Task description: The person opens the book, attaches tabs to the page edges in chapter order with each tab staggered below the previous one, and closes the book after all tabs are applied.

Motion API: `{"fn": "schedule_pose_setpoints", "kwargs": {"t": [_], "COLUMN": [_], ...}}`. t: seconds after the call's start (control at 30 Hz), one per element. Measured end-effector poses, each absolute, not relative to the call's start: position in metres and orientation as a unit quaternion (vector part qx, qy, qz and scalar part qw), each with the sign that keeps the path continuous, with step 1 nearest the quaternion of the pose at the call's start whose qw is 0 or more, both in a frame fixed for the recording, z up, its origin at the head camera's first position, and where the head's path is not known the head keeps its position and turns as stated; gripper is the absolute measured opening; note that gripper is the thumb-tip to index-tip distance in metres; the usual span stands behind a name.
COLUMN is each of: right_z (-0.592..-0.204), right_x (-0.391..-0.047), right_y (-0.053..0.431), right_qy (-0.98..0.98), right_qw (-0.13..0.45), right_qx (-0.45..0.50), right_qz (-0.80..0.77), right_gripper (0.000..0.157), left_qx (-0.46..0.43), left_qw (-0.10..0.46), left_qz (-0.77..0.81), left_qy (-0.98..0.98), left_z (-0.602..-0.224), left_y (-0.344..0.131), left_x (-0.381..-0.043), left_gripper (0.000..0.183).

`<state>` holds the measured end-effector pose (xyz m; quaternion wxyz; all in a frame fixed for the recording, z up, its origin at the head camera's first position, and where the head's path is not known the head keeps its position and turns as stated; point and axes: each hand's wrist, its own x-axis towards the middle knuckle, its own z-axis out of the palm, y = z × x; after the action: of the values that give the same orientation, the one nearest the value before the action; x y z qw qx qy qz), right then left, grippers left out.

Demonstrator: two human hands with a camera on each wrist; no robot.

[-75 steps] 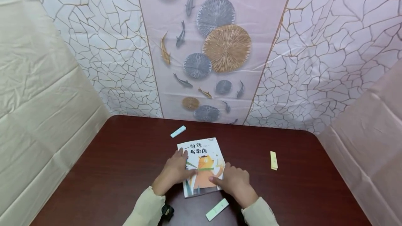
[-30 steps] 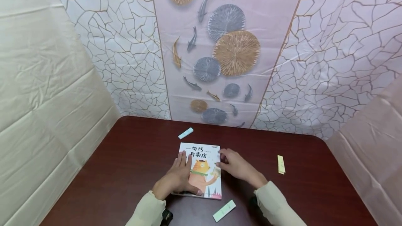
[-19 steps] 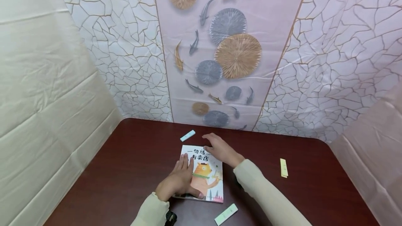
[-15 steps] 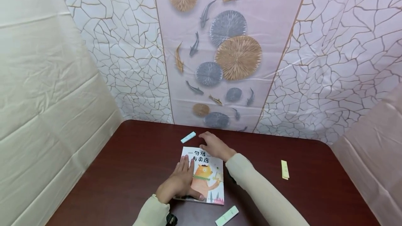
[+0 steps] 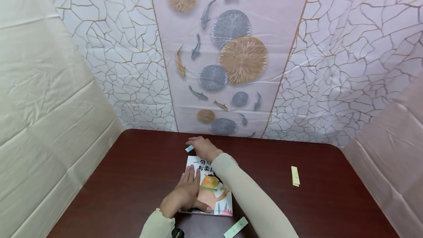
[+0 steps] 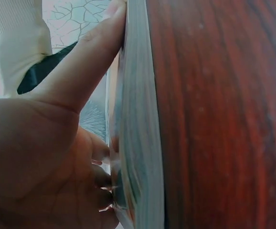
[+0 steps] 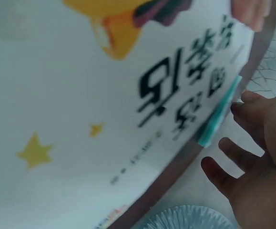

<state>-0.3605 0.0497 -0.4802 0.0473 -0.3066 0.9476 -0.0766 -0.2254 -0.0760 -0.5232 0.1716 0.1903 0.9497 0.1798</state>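
Observation:
A picture book (image 5: pixel 220 205) with an orange cartoon cat on its white cover lies flat on the dark red-brown table (image 5: pixel 138 179). My left hand (image 5: pixel 183 195) rests on its left part, fingers straight and thumb spread along the near edge; the left wrist view shows the page edges (image 6: pixel 140 109). My right hand (image 5: pixel 205 148) reaches over the book's far end, beside a narrow blue strip (image 5: pixel 189 148) like a small pad of sticky notes. In the right wrist view, loosely bent fingers are close to that blue strip (image 7: pixel 219 117); whether they touch it is unclear.
A pale green strip (image 5: pixel 236 227) lies in front of the book, close to my right forearm. To the right are yellow strips (image 5: pixel 295 176), slightly fanned. A patterned cloth (image 5: pixel 238 113) hangs behind the table's far edge.
The book was turned straighter. My right hand left its right side and moved over its top edge, then leftward to the blue strip. My left hand stayed on the cover.

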Motion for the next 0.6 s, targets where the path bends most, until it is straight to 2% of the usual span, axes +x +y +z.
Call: {"fn": "schedule_pose_setpoints", "kwargs": {"t": [0.4, 0.6], "right_z": [-0.499, -0.496], "right_x": [-0.371, -0.374], "right_y": [0.054, 0.062], "right_qy": [0.953, 0.947], "right_qw": [-0.019, 0.001], "right_qx": [-0.303, -0.319], "right_qz": [-0.019, -0.034], "right_gripper": [0.031, 0.031], "left_qx": [0.184, 0.179], "left_qw": [0.173, 0.163], "left_qz": [0.181, 0.169], "left_qy": [0.95, 0.955], "left_z": [-0.521, -0.521], "left_y": [-0.072, -0.074], "left_x": [-0.221, -0.222], "left_gripper": [0.146, 0.145]}}
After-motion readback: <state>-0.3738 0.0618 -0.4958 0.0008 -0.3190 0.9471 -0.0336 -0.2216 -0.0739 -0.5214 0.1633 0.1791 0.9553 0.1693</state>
